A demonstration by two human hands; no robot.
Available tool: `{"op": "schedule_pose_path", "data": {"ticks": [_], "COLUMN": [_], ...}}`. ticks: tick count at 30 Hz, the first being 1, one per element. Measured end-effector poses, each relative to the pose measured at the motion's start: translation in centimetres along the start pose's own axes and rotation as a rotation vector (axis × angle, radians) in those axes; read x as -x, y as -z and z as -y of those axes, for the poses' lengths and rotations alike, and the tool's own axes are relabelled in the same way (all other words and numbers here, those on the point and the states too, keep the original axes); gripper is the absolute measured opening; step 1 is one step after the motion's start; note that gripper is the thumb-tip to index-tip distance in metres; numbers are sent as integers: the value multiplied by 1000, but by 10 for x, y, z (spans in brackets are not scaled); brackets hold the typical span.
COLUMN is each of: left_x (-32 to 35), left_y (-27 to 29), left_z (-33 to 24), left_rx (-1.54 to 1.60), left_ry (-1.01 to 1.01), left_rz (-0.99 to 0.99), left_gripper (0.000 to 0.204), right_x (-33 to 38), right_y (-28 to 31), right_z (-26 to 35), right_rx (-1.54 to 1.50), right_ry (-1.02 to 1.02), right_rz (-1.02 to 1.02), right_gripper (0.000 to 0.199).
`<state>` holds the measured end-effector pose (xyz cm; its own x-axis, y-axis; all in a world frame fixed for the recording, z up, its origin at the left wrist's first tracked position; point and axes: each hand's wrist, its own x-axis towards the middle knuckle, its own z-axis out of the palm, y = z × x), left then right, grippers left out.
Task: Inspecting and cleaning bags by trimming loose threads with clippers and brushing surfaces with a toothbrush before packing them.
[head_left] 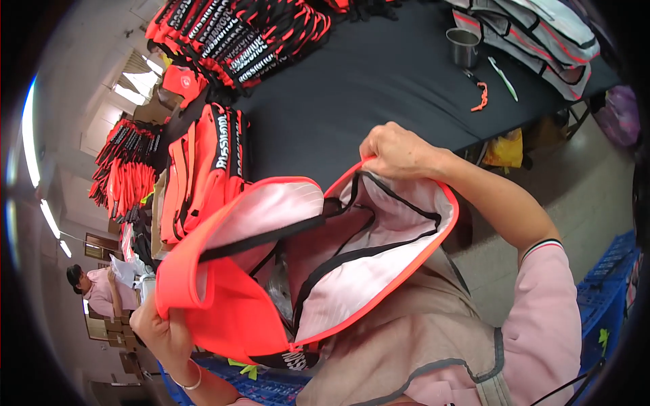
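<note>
over a black-clothed bench [352, 101], both hands' fingers pinch an open neon-orange fabric vest [237, 304]: left hand [159, 331] low, right hand [396, 152] high.

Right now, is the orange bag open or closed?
Open. The orange bag gapes wide between the left hand and right hand, showing its pale lining.

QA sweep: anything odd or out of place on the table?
Mostly tidy. One small orange cord scrap lies loose on the black table near the metal cup and pen, apart from the stacked orange bags.
</note>
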<state>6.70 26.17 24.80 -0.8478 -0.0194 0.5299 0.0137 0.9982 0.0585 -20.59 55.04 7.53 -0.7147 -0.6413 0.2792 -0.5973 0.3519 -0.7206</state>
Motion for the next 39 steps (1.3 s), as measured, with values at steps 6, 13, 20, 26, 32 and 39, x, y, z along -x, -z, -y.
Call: {"op": "schedule_pose_path", "data": {"ticks": [6,13,20,26,32,39], "left_x": [-68,-168,-239,-236,-136,-90], "left_y": [-32,-102,-177,-188,-127,-139], "left_z": [2,-30,18,-23,-124,-75], "left_rx": [195,162,154,-424,45,494], "left_ry": [25,-24,-72,-578,-452,-16], "left_rz": [8,176,209,-277,534,537], "left_gripper": [31,35,38,41,76,42], "right_x": [2,-10,5,-4,2,21], "right_y": [25,40,43,21,1,-13], "right_z": [1,-24,-43,-33,28,48], "right_rx": [-57,-260,-496,-92,155,101], "right_ry": [-124,-125,-110,27,435,455], "right_rz": [292,254,244,-102,-408,-339], "right_gripper": [30,39,39,26,18,33]}}
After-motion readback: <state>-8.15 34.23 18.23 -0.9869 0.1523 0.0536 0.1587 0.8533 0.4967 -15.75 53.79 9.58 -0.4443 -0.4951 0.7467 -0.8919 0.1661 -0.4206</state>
